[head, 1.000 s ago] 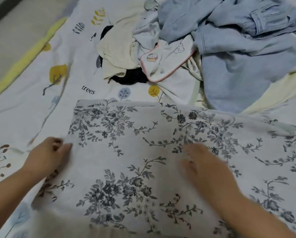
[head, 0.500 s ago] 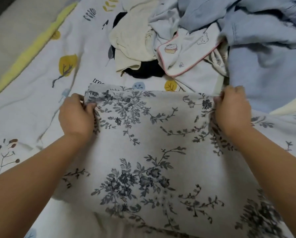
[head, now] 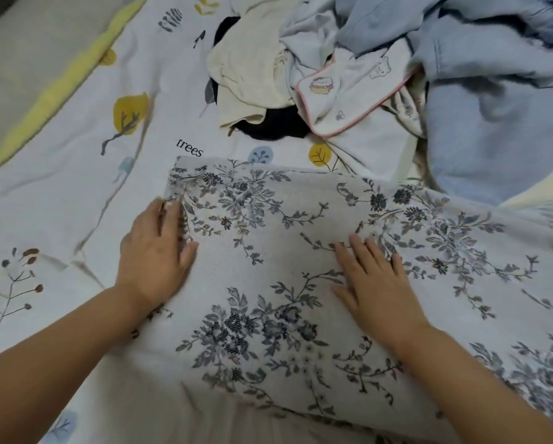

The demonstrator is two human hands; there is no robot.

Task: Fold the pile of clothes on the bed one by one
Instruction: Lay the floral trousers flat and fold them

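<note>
Floral cloth on bedsheet in front; clothes pile behind, twd right.

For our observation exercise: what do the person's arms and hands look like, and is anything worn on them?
Both forearms are bare, with no sleeves in view. The left hand and right hand wear no gloves, and no rings, watch or bracelets show.

Left of the floral cloth, the printed bedsheet lies bare out to its yellow edge, leaving open passage there. Beyond the cloth's far edge only a narrow strip of sheet separates it from the heaped clothes pile, which blocks the far right side.
</note>
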